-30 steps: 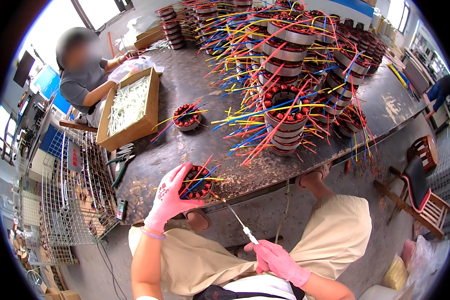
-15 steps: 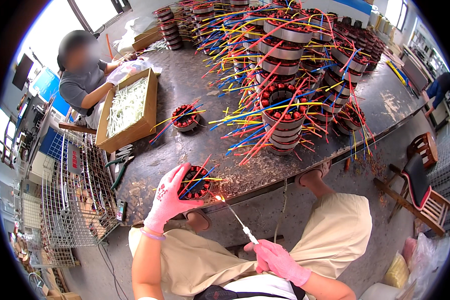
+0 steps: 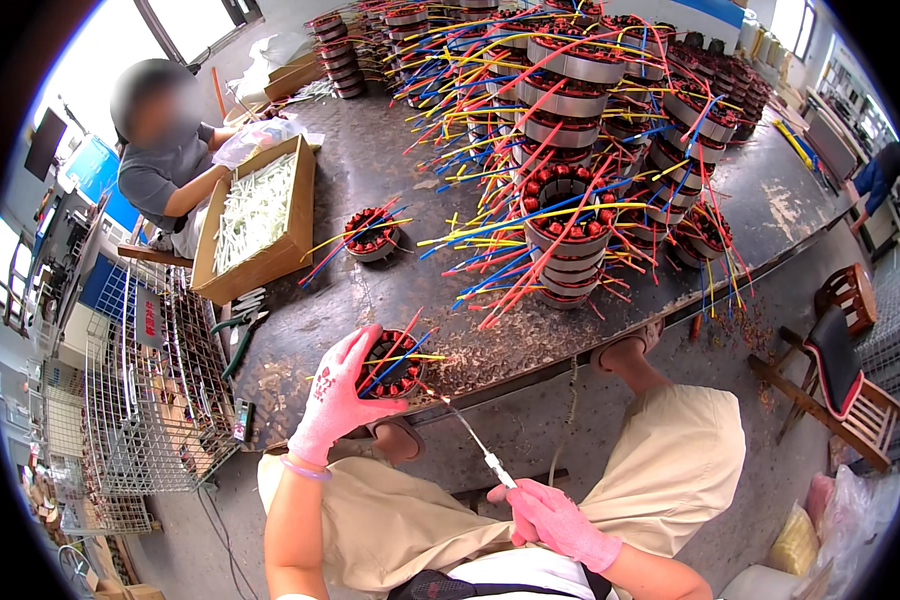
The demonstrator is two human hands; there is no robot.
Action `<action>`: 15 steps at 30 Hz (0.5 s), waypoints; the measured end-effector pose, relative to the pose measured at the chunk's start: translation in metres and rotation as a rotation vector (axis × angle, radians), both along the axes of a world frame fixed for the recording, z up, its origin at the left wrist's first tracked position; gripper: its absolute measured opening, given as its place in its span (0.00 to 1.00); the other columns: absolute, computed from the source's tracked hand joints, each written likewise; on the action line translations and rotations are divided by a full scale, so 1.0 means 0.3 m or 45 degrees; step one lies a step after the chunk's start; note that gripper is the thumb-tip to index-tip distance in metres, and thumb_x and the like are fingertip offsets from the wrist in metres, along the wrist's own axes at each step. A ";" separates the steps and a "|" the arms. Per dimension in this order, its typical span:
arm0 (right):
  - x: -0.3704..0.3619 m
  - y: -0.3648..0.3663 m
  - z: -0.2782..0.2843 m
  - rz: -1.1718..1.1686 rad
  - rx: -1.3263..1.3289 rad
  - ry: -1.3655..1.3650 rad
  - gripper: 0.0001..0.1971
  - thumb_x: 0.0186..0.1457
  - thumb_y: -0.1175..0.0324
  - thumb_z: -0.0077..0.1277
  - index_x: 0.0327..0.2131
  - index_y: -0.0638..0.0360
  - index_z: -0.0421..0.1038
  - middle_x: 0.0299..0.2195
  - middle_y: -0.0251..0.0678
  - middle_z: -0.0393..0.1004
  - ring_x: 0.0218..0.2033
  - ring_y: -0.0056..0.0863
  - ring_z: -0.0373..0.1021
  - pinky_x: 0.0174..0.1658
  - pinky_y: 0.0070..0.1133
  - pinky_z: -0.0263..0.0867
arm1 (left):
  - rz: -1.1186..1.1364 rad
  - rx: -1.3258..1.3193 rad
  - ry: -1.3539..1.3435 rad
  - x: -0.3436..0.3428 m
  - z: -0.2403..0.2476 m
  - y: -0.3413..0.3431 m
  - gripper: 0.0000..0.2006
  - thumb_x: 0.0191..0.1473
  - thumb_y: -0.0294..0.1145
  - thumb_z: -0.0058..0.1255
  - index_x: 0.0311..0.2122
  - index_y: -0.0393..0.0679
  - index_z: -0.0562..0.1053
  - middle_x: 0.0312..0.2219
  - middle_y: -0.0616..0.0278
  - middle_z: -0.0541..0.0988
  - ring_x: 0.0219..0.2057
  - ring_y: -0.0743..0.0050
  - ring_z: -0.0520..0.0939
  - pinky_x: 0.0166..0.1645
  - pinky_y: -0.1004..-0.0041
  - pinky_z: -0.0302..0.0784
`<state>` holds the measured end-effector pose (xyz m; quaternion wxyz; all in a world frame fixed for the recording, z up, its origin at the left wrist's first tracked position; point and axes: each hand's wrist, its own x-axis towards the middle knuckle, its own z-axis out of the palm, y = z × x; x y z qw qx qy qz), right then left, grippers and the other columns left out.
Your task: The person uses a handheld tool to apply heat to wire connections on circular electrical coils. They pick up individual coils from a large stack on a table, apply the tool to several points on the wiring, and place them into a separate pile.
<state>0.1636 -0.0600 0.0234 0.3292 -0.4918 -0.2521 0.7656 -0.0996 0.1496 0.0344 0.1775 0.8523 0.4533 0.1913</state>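
My left hand (image 3: 332, 395), in a pink glove, grips a motor stator (image 3: 395, 365) at the table's near edge, thumb and fingers round its rim. Red copper coils ring the stator, and red, blue and yellow leads stick out of it. Lower right, my pink-gloved right hand (image 3: 550, 520) is closed round the white handle of a slim torch (image 3: 480, 445). The torch's thin metal neck points up and left, its tip just beside a red lead at the stator's lower right. A small faint glow shows at that tip.
Tall stacks of wired stators (image 3: 565, 230) stand on the dark table (image 3: 450, 350). A lone stator (image 3: 371, 236) lies near a cardboard box (image 3: 305, 205) of white sleeves. Pliers (image 3: 242, 350) rest by the left edge. A person (image 3: 170, 150) works behind the box. A wire basket (image 3: 150, 400) stands left.
The bright orange flame at the torch tip has shrunk to a faint glow. My hands, the stator and the torch stay almost in place.
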 end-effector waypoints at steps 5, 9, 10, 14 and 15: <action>0.001 -0.002 0.003 -0.012 0.003 -0.011 0.18 0.69 0.62 0.37 0.49 0.65 0.71 0.17 0.27 0.62 0.19 0.16 0.62 0.27 0.17 0.63 | -0.007 0.013 -0.012 0.001 -0.001 0.000 0.50 0.30 0.43 0.75 0.61 0.40 0.65 0.57 0.49 0.70 0.58 0.47 0.70 0.62 0.58 0.65; 0.000 -0.002 -0.004 -0.012 -0.017 0.009 0.18 0.69 0.62 0.37 0.49 0.65 0.71 0.16 0.28 0.62 0.19 0.16 0.62 0.27 0.18 0.64 | -0.013 0.023 -0.012 0.000 -0.005 0.002 0.50 0.30 0.43 0.75 0.61 0.40 0.65 0.57 0.49 0.70 0.58 0.47 0.70 0.62 0.58 0.65; 0.001 -0.003 -0.004 -0.011 -0.015 0.008 0.18 0.69 0.62 0.37 0.49 0.65 0.71 0.16 0.28 0.62 0.19 0.16 0.62 0.27 0.18 0.64 | -0.015 0.025 -0.013 0.000 -0.005 0.002 0.50 0.30 0.43 0.75 0.61 0.40 0.65 0.57 0.49 0.70 0.58 0.47 0.70 0.62 0.58 0.65; 0.001 -0.003 -0.004 -0.007 -0.002 -0.009 0.18 0.69 0.62 0.37 0.49 0.66 0.71 0.16 0.28 0.62 0.19 0.17 0.62 0.28 0.18 0.64 | -0.007 0.021 -0.004 0.000 -0.002 0.000 0.50 0.30 0.43 0.75 0.61 0.40 0.65 0.57 0.49 0.70 0.58 0.47 0.70 0.62 0.58 0.65; 0.000 -0.001 -0.003 0.000 -0.005 -0.009 0.18 0.69 0.62 0.37 0.49 0.66 0.71 0.16 0.28 0.62 0.19 0.17 0.62 0.28 0.18 0.64 | -0.003 0.016 -0.004 -0.001 -0.003 -0.001 0.50 0.30 0.43 0.75 0.61 0.40 0.65 0.57 0.49 0.70 0.58 0.47 0.70 0.62 0.58 0.65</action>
